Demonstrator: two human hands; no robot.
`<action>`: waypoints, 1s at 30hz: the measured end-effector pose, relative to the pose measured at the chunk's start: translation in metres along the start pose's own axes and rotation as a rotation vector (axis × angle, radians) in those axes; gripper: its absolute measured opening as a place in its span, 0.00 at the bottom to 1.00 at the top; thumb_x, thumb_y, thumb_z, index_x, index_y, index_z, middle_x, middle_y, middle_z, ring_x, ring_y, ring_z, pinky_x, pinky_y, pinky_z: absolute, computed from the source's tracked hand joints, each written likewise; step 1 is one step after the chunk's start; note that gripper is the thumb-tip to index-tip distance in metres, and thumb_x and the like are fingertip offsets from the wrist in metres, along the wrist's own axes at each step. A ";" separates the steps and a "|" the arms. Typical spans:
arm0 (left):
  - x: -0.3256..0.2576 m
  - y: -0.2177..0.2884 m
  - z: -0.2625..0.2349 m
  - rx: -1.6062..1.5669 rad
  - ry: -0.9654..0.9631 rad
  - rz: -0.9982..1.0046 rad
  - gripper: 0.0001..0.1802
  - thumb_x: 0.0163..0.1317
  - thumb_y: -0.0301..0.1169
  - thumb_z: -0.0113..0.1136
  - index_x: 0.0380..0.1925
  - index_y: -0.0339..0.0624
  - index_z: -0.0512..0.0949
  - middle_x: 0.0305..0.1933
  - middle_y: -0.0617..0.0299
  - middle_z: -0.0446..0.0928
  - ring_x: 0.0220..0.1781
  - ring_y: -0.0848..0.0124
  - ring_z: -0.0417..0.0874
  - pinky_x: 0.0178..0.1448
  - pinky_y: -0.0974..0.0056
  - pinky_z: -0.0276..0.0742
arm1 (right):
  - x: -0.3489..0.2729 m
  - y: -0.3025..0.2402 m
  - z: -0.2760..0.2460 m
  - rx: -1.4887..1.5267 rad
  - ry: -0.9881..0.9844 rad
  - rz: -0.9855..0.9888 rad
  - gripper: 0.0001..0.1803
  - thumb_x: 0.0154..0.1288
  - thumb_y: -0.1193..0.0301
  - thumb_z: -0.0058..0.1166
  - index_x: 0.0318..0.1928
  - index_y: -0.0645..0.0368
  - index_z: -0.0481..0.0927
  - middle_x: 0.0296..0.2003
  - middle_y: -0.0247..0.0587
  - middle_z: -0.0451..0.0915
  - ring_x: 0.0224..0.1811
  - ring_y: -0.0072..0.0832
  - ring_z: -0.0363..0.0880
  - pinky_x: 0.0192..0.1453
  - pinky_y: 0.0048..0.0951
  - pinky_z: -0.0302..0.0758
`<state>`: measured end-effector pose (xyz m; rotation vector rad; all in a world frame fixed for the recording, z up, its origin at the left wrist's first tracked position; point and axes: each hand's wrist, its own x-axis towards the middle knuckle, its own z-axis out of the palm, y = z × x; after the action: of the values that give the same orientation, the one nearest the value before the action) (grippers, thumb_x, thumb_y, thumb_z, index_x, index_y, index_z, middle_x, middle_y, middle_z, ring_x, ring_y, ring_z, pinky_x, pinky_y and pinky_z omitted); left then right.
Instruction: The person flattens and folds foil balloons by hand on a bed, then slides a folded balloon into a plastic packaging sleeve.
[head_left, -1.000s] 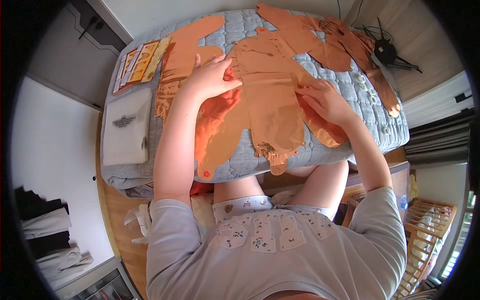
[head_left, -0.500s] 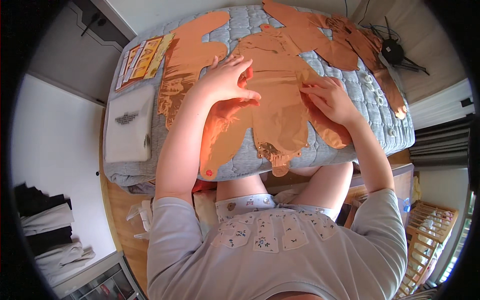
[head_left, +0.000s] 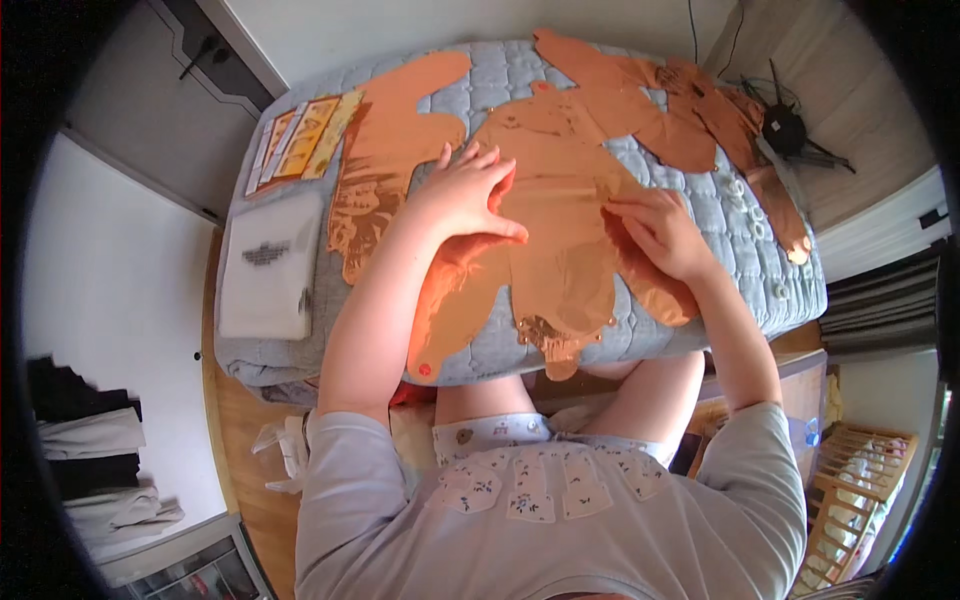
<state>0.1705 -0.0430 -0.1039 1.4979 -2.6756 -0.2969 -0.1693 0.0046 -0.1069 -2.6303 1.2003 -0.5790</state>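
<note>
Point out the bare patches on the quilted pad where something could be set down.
Bare quilted pad shows at the far edge between two foil balloons, along the right side near the rings, and at the front edge. The middle, under the left hand and right hand, is crowded.

A flat rectangular packet [head_left: 300,145] with orange and yellow panels lies at the far left corner of the grey quilted table cover [head_left: 740,235], and just nearer sits a white rectangular package [head_left: 268,265] with a dark mark.
</note>
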 end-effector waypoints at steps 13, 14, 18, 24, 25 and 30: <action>0.014 0.005 0.014 -0.015 0.038 0.052 0.62 0.59 0.75 0.55 0.81 0.44 0.50 0.85 0.46 0.43 0.87 0.53 0.39 0.86 0.44 0.36 | -0.002 -0.001 0.004 -0.005 0.070 -0.004 0.17 0.69 0.70 0.52 0.54 0.56 0.86 0.55 0.43 0.84 0.58 0.42 0.78 0.69 0.42 0.65; 0.016 0.005 0.015 -0.015 -0.016 0.025 0.61 0.59 0.73 0.56 0.81 0.47 0.49 0.86 0.47 0.42 0.87 0.53 0.37 0.87 0.44 0.35 | -0.002 -0.001 0.004 0.000 0.043 0.008 0.18 0.69 0.70 0.51 0.55 0.57 0.85 0.56 0.44 0.83 0.60 0.42 0.77 0.69 0.42 0.64; 0.016 0.006 0.017 -0.019 -0.020 0.035 0.63 0.57 0.75 0.56 0.81 0.46 0.49 0.86 0.46 0.42 0.87 0.52 0.38 0.87 0.45 0.34 | -0.002 -0.002 0.003 -0.010 0.047 -0.013 0.17 0.71 0.70 0.51 0.55 0.56 0.86 0.56 0.43 0.83 0.61 0.42 0.77 0.70 0.43 0.64; 0.018 0.006 0.019 -0.023 -0.023 0.026 0.65 0.55 0.76 0.57 0.81 0.44 0.49 0.85 0.46 0.42 0.87 0.53 0.39 0.86 0.45 0.35 | -0.002 -0.002 0.000 0.032 0.008 0.017 0.17 0.72 0.70 0.50 0.56 0.57 0.85 0.57 0.44 0.83 0.63 0.42 0.76 0.72 0.44 0.61; 0.019 0.006 0.020 -0.014 -0.012 0.023 0.66 0.55 0.76 0.57 0.81 0.43 0.49 0.85 0.46 0.42 0.87 0.53 0.39 0.86 0.45 0.36 | -0.001 -0.002 -0.002 0.039 0.022 0.002 0.17 0.72 0.70 0.50 0.56 0.58 0.85 0.56 0.46 0.83 0.60 0.43 0.77 0.69 0.42 0.65; 0.018 0.004 0.021 -0.011 0.001 0.026 0.67 0.54 0.77 0.58 0.80 0.41 0.49 0.85 0.45 0.43 0.87 0.53 0.40 0.87 0.46 0.37 | 0.014 0.025 -0.003 0.282 0.022 0.093 0.16 0.72 0.69 0.52 0.55 0.61 0.84 0.52 0.47 0.86 0.55 0.41 0.83 0.62 0.38 0.75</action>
<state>0.1549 -0.0534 -0.1247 1.4591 -2.6858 -0.3082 -0.1796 -0.0220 -0.1086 -2.3270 1.1465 -0.7048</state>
